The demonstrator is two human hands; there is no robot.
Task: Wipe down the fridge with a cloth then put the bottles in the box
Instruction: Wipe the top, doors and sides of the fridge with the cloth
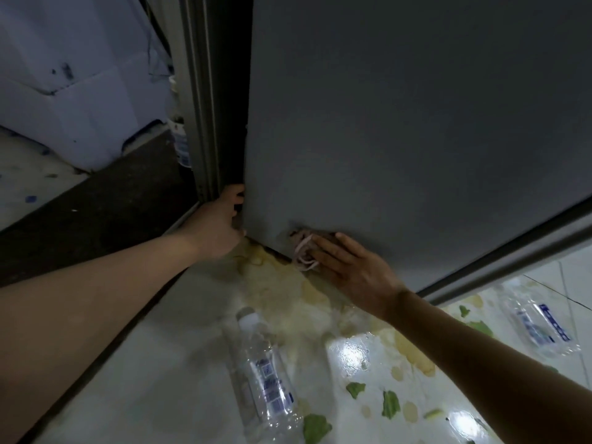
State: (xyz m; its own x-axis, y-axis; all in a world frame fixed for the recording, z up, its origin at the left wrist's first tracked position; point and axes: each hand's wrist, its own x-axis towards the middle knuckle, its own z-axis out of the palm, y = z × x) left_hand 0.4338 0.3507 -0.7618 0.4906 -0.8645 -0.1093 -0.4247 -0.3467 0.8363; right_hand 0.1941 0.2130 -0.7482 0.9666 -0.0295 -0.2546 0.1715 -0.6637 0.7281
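Wiping under way: right hand point(349, 267), fingers flat, presses cloth point(304, 251) against fridge point(400, 123); left hand point(221, 219) grips its edge. Both bottles point(266, 376) point(541, 325) lie unboxed on floor.

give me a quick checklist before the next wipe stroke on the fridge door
1. Cloth flat against the fridge door: ok, right hand presses it near the bottom corner.
2. Door steadied: ok, left hand grips its edge.
3. Floor clean: not ok, yellowish spill and green leaf scraps.
4. Bottles boxed: not ok, near bottle and far bottle lie on the floor.
5. Box location: cannot tell.
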